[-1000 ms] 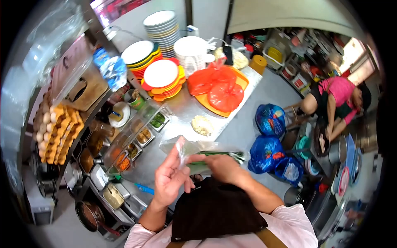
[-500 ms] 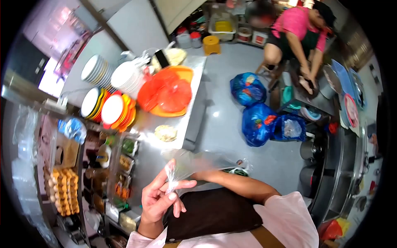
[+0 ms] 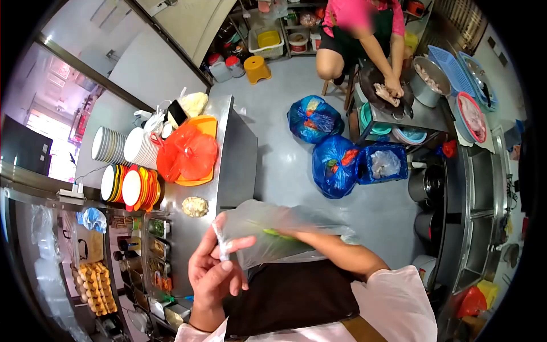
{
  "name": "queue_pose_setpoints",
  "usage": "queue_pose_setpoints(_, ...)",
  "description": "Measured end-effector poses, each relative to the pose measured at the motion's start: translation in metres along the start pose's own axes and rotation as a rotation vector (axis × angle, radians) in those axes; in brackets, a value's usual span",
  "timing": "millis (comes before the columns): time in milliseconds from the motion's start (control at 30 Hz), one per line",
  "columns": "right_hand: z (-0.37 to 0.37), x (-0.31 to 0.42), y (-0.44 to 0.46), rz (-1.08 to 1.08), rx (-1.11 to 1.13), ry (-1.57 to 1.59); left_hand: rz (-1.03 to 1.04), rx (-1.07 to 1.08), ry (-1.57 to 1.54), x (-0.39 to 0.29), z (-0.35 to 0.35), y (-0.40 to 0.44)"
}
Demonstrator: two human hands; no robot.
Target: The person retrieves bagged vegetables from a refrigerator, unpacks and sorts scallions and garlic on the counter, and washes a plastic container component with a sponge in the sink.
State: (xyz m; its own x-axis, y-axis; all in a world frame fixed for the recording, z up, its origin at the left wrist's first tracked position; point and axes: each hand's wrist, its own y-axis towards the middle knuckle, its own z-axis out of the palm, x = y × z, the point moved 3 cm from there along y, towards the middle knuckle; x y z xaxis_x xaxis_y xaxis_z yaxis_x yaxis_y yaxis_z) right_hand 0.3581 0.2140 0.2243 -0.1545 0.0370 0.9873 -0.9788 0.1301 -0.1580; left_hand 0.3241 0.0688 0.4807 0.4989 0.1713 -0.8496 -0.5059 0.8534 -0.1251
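Observation:
My left hand (image 3: 212, 273) pinches the twisted, gathered edge of a clear plastic bag (image 3: 250, 248), with the thumb and fingers closed round it. The bag spreads open in front of my dark apron (image 3: 293, 299). My right hand (image 3: 293, 232) reaches into or behind the film, which hides its fingers, so I cannot tell how they are set. Something green (image 3: 274, 232) shows faintly through the plastic beside it.
Left of me, a steel counter (image 3: 196, 228) bears stacked plates (image 3: 142, 147), a red plastic bag (image 3: 191, 153) and a pale lump of food (image 3: 195, 206). Blue bin bags (image 3: 335, 171) stand on the floor ahead. A seated person (image 3: 364, 45) handles meat at the back right.
The view has swung, so the counter sits farther left and the co-worker higher up. The bag has spread wider around my right hand, and green now shows through it.

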Motion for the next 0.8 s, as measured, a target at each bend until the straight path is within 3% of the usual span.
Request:
queue_pose_setpoints(300, -0.102, -0.038, -0.073, 0.088, -0.394, -0.241, -0.152, 0.164, 0.072, 0.037, 0.080, 0.047)
queue_pose_setpoints(567, -0.088, -0.010, -0.079, -0.003, -0.252, -0.075, -0.268, 0.327, 0.128, 0.067, 0.107, 0.093)
queue_pose_setpoints(600, -0.089, -0.006, -0.077, -0.014, -0.230, -0.054, -0.302, 0.437, 0.115, 0.070, 0.102, 0.103)
queue_pose_setpoints(800, -0.121, -0.014, -0.051, 0.028, -0.285, -0.074, -0.311, 0.358, 0.047, 0.070, 0.097, 0.148)
